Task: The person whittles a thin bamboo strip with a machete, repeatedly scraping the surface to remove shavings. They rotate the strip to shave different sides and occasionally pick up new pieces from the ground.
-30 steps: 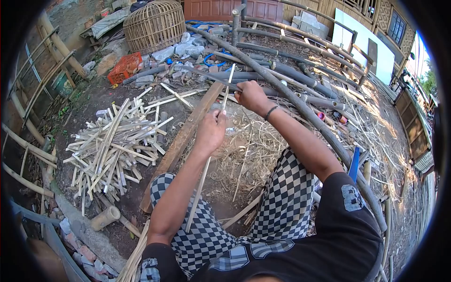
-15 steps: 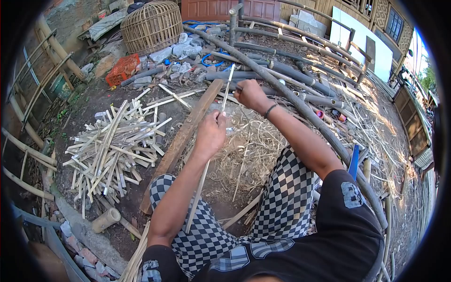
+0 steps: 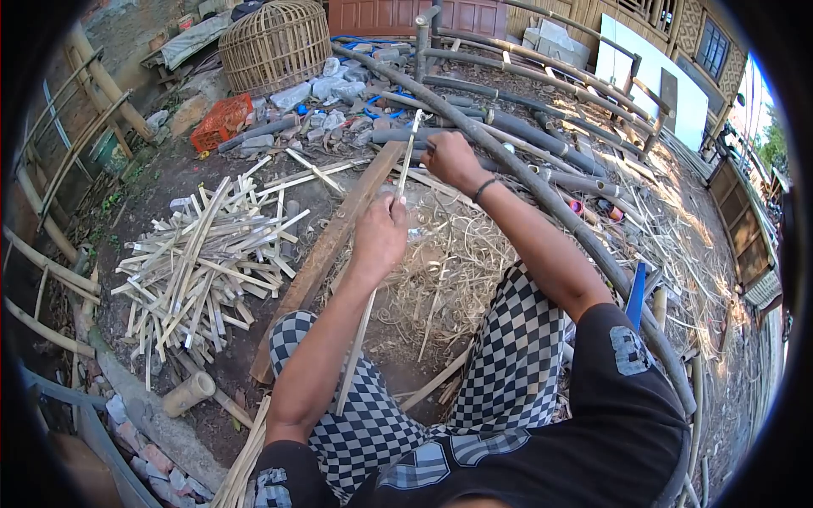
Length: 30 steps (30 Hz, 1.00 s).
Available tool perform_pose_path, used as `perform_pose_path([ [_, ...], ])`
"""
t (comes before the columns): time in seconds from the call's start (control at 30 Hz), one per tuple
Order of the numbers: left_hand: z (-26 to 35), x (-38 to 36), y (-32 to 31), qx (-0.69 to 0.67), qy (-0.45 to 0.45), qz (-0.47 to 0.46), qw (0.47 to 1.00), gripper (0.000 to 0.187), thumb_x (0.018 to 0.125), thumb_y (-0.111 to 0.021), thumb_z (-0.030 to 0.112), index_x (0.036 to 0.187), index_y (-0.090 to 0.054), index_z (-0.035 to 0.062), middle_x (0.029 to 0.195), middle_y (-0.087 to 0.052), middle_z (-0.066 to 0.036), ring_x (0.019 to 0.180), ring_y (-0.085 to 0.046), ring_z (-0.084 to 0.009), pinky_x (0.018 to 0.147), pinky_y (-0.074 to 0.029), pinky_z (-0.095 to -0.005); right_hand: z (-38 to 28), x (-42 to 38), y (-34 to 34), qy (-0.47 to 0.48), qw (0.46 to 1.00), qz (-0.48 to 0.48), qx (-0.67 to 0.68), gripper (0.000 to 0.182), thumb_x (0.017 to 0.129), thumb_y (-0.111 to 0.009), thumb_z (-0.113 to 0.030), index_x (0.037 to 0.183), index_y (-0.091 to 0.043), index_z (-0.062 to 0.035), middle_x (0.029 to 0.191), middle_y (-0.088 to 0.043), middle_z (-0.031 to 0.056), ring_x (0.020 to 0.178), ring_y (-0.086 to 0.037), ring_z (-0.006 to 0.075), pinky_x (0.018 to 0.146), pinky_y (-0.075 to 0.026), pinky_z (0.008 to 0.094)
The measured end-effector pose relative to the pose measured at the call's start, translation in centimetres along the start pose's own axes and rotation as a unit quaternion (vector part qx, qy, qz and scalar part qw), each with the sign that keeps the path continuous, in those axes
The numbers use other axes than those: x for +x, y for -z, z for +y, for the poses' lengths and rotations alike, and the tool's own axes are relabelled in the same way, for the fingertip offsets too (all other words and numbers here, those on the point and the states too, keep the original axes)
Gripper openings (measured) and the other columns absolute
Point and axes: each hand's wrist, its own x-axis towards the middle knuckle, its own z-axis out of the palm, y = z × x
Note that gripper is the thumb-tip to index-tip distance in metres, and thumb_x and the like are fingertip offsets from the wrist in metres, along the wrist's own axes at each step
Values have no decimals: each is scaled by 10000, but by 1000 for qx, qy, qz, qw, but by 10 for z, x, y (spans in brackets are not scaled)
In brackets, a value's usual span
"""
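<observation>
A long thin bamboo strip (image 3: 412, 146) points away from me, its lower end passing under my left forearm to my left thigh. My left hand (image 3: 379, 233) is closed round the strip near its middle, thumb on top. Just right of the strip's upper part, my right hand (image 3: 456, 162) is closed in a fist. It grips what looks like a knife (image 3: 430, 146), of which only a small dark part shows beside the strip. Curled shavings (image 3: 449, 262) cover the ground below both hands. A wooden plank (image 3: 339, 241) lies slanted to the left of my left hand.
A pile of split bamboo pieces (image 3: 199, 262) lies on the left. Beyond it are an orange crate (image 3: 222, 124) and a woven bamboo cage (image 3: 275, 46). A long pole (image 3: 542, 182) slants across the right side, near a blue tool (image 3: 637, 292). Bamboo poles (image 3: 542, 140) lie behind.
My right hand has moved slightly up and left, closer to the strip. My left hand and the strip have shifted up a little. Both hands keep their grip.
</observation>
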Motion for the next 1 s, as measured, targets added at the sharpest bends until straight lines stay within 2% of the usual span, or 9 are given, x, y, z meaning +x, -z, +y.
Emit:
perform_pose_path([
  [0.13, 1, -8, 3, -2, 7, -16, 1000, 356, 991, -511, 281, 962, -638, -50, 877, -641, -306, 886, -631, -464, 787, -468, -513, 16, 6, -4, 19, 1000, 15, 3, 173, 775, -647, -148, 682, -634, -3, 720, -628, 258, 747, -649, 433, 740, -541, 486],
  [0.17, 2, -8, 0, -6, 6, -21, 1000, 354, 991, -510, 279, 964, -637, -50, 879, -641, -308, 883, -632, -464, 779, -470, -513, 17, 19, 1, -81, 996, -44, -19, 161, 789, -683, -184, 851, -714, -39, 854, -689, 226, 845, -670, 424, 836, -543, 501],
  [0.3, 12, -6, 10, -10, 2, -18, 1000, 288, 989, -491, 216, 927, -586, -49, 813, -635, -301, 834, -618, -496, 780, -472, -544, 2, -8, 7, 37, 999, -38, -8, 143, 785, -671, -150, 851, -716, -32, 860, -683, 250, 847, -666, 432, 816, -548, 495],
  [0.43, 12, -14, 5, -26, 4, -43, 999, 292, 990, -489, 223, 935, -583, -49, 805, -632, -302, 831, -617, -493, 779, -469, -543, 38, 27, 1, -97, 995, -4, 5, 172, 754, -681, -162, 782, -674, 8, 815, -664, 265, 831, -656, 445, 812, -536, 486],
  [0.53, 17, -13, 8, -1, -5, -58, 998, 292, 990, -490, 229, 948, -584, -44, 826, -629, -313, 852, -606, -506, 792, -464, -545, 43, 11, 15, -42, 999, 1, 9, 168, 734, -687, -147, 750, -650, 17, 793, -660, 259, 802, -649, 450, 777, -533, 484],
  [0.63, -5, -6, 4, -13, -13, -39, 999, 360, 998, -528, 324, 1017, -600, -29, 744, -648, -201, 675, -651, -322, 655, -495, -446, 59, 9, 13, -70, 997, -15, -14, 166, 730, -686, -149, 714, -630, 6, 743, -652, 248, 751, -641, 444, 739, -525, 476],
  [0.7, 5, 1, 17, -202, 158, -139, 956, 306, 1005, -537, 308, 1081, -560, 13, 718, -578, -69, 576, -560, -159, 525, -461, -330, 54, 7, 17, -79, 997, -11, -24, 172, 733, -689, -156, 706, -626, 2, 723, -650, 242, 738, -644, 436, 730, -525, 469],
  [0.77, 1, 4, 20, -305, 192, -163, 919, 274, 1009, -535, 288, 1118, -535, 37, 726, -537, -34, 554, -504, -119, 485, -419, -285, 41, -4, 22, -159, 984, -14, 84, 194, 744, -690, -175, 683, -619, -5, 688, -641, 229, 708, -647, 418, 701, -520, 462],
  [1.0, 3, 15, 14, -534, 236, -204, 786, 121, 1030, -481, 211, 1065, -496, 95, 701, -425, 27, 485, -365, -53, 408, -284, -212, -13, -24, 21, 9, 995, -81, 52, 157, 784, -652, -158, 759, -667, -3, 754, -652, 248, 762, -644, 433, 743, -519, 500],
])
